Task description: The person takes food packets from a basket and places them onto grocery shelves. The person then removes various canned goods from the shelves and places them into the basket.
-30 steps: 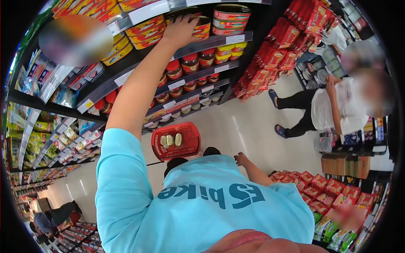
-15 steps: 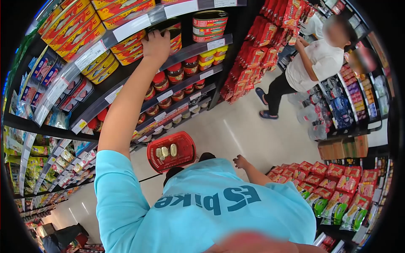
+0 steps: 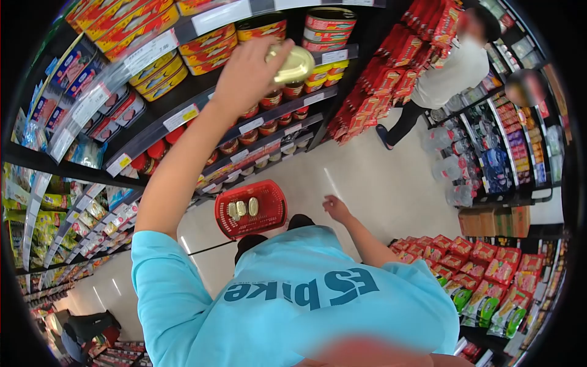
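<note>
My left hand [image 3: 249,78] is closed on an oval gold-coloured food can [image 3: 297,65], held in front of the shelf. Behind it sit stacks of red and yellow fish cans [image 3: 209,49] and a stack of red round-ended cans [image 3: 330,29]. My right hand [image 3: 335,208] hangs low over the floor with its fingers loosely apart and nothing in them. On the floor by my feet stands a red shopping basket [image 3: 280,205], holding several gold cans [image 3: 253,207].
Red-lidded jars [image 3: 173,134] fill the lower shelf. Red snack packets [image 3: 391,67] hang at the shelf end. A person in a white top [image 3: 455,73] stands beyond them. Stacked red packets [image 3: 468,269] lie on my right, with water bottles [image 3: 449,165] farther off.
My left hand has come off the fish-can shelf toward me and right, now with a can in it. My right hand has shifted up and left. The person in white has moved behind the hanging packets.
</note>
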Available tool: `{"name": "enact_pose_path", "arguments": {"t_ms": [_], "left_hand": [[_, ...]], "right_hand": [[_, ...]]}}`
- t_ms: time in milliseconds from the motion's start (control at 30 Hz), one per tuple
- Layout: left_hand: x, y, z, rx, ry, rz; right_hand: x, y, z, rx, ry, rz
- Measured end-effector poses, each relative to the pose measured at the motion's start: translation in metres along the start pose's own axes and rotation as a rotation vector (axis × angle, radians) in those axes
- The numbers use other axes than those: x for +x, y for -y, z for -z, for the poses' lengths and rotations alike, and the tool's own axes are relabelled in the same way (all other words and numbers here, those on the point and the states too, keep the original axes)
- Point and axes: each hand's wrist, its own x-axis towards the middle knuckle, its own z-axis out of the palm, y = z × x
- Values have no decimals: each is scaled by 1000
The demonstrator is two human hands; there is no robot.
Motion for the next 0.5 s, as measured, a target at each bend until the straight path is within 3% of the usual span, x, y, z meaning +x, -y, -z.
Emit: {"name": "enact_pose_path", "arguments": {"t_ms": [100, 200, 300, 433, 500], "left_hand": [[-50, -28, 23, -206, 141, -64], [-129, -49, 11, -228, 271, -1], [-224, -70, -20, -265, 368, 95], [-334, -97, -50, -340, 459, 277], [-397, -120, -77, -312, 501, 378]], "right_hand": [[5, 141, 15, 502, 56, 146], [4, 253, 19, 858, 176, 229], [14, 302, -11, 719, 325, 245], [54, 277, -97, 296, 656, 126], [75, 242, -146, 14, 730, -131]]}}
